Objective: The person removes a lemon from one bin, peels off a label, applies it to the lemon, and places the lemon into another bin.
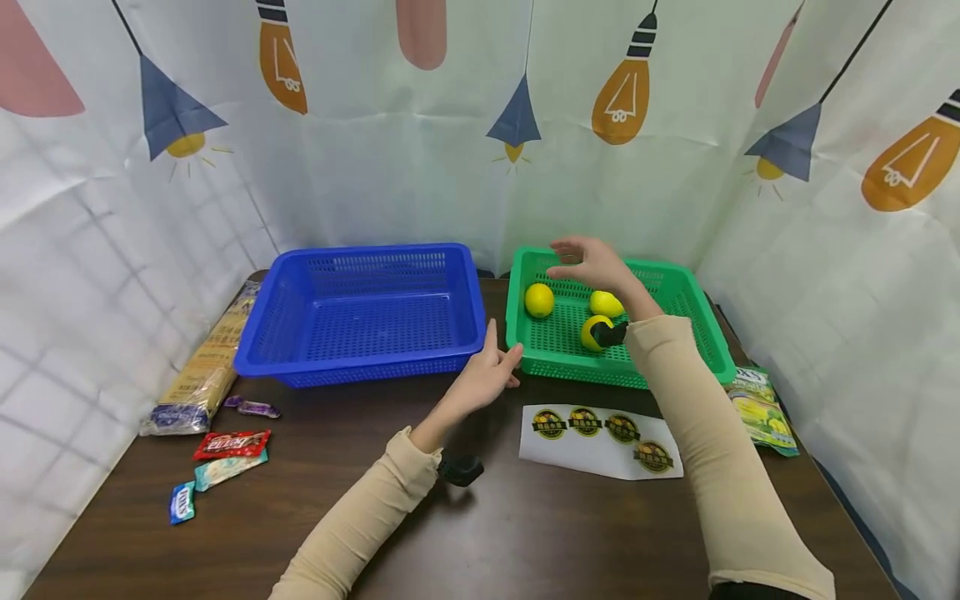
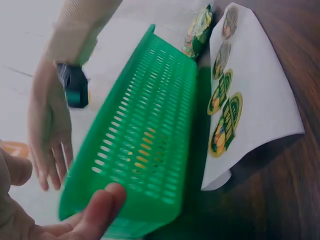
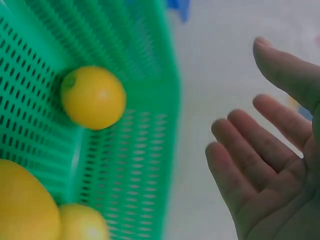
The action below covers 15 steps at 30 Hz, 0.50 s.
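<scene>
A green plastic basket holds yellow lemons, one near its left side, one farther right and one at the front. My right hand hovers over the basket's back part, fingers spread and nothing in them; the right wrist view shows its bare palm. Between the green basket and a blue basket is my left hand, index finger extended along the blue basket's corner. Its thumb is close to the green basket's corner; whether it touches, I cannot tell.
A white sheet with round fruit stickers lies in front of the green basket. Small wrapped snacks and a long golden packet lie at the left. A green bag lies at the right. Curtains enclose the table.
</scene>
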### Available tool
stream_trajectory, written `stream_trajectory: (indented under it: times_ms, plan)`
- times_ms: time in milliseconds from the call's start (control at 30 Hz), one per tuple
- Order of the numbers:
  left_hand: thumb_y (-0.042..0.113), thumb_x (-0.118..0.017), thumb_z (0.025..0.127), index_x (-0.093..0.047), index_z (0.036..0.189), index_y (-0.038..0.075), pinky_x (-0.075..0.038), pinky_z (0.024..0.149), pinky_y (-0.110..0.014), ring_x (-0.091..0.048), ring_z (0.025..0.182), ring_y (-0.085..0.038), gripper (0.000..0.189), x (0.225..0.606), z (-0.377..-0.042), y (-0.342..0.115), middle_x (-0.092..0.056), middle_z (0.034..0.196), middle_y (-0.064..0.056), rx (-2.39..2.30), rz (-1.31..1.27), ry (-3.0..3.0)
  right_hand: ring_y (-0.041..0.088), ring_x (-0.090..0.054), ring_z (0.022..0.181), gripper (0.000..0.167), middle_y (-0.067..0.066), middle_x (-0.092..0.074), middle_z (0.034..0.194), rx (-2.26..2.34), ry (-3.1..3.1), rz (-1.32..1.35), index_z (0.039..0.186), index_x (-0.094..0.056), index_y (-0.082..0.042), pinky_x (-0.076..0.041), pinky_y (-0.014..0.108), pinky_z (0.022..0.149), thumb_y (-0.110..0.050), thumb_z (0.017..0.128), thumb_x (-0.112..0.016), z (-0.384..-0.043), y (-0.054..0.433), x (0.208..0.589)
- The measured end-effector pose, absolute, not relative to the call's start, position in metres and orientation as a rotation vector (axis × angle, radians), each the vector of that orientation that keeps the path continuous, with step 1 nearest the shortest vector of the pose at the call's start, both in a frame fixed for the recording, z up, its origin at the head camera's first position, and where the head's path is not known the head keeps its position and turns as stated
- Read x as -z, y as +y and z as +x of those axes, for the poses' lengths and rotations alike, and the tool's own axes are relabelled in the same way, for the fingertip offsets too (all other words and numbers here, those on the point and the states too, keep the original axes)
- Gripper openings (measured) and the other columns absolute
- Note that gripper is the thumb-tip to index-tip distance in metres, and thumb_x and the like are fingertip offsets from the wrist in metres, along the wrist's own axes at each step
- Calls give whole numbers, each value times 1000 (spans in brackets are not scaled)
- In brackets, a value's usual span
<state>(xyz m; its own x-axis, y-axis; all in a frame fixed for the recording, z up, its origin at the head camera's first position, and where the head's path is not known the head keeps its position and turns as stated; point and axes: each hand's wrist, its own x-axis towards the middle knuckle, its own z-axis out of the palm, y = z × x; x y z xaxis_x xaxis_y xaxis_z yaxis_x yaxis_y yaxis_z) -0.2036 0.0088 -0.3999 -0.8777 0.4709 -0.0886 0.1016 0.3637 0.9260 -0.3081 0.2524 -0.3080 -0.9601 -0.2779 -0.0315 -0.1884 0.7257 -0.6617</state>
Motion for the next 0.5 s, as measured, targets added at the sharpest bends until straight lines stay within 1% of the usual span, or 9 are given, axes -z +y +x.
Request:
stream_trajectory:
  times_ms: [100,200,300,400,500]
  plan:
    - [44,-37,107,16,158,8,-57,92,-45,-71,99,-41,81,408,-207,14,-69,120,-24,-1591,489,2249,36,-41,144,64,17,-42,156,1043,2709,-316,150,-42,-8,-38,54,117,-29,95,-67,-331,252,329]
    - [37,-36,109,12,158,6,-58,89,-44,-70,96,-43,75,414,-209,18,-70,114,-26,-1647,483,2233,37,-37,147,67,18,-37,159,984,2626,-261,152,-38,-8,-34,54,119,-27,96,-67,-344,249,349]
    - [31,-36,109,6,159,5,-59,85,-40,-71,92,-40,70,419,-211,21,-71,110,-26,-1680,483,2244,38,-33,148,70,19,-33,161,917,2572,-228,154,-35,-8,-32,54,121,-26,95,-67,-352,246,365]
    - [27,-37,109,1,159,4,-59,85,-43,-72,87,-37,67,422,-212,24,-71,107,-28,-1722,491,2241,38,-33,148,72,19,-32,161,850,2579,-202,154,-34,-8,-33,53,120,-24,94,-69,-357,245,376]
    - [27,-37,109,-1,159,5,-59,84,-44,-71,87,-39,66,424,-215,25,-72,106,-28,-1748,507,2232,38,-37,144,74,18,-32,162,798,2594,-187,155,-33,-10,-35,53,118,-23,93,-70,-360,243,384]
